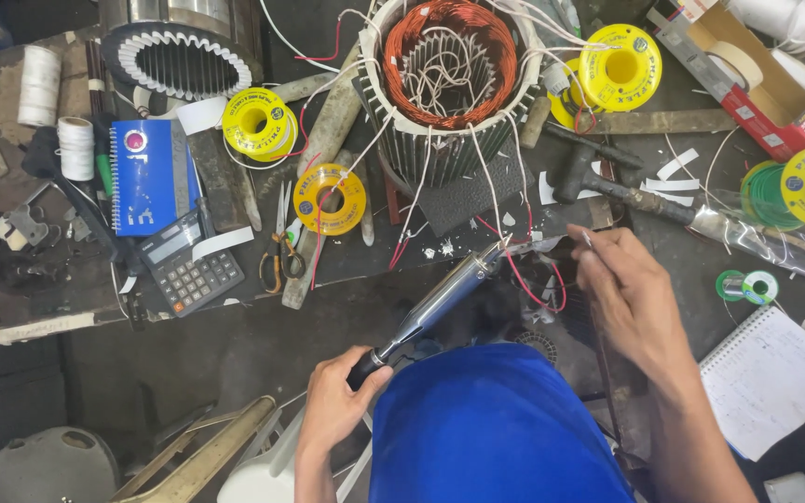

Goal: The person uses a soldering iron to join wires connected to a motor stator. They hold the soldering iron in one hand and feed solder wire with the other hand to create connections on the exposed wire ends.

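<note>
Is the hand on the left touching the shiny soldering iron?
Touching. In the head view, the left hand is wrapped around the black handle at the near end of the soldering iron, with no gap between fingers and handle.

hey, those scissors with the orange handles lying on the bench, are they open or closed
Closed. The scissors lie flat beside a yellow spool, blades together in one narrow strip, the handle loops side by side.
</note>
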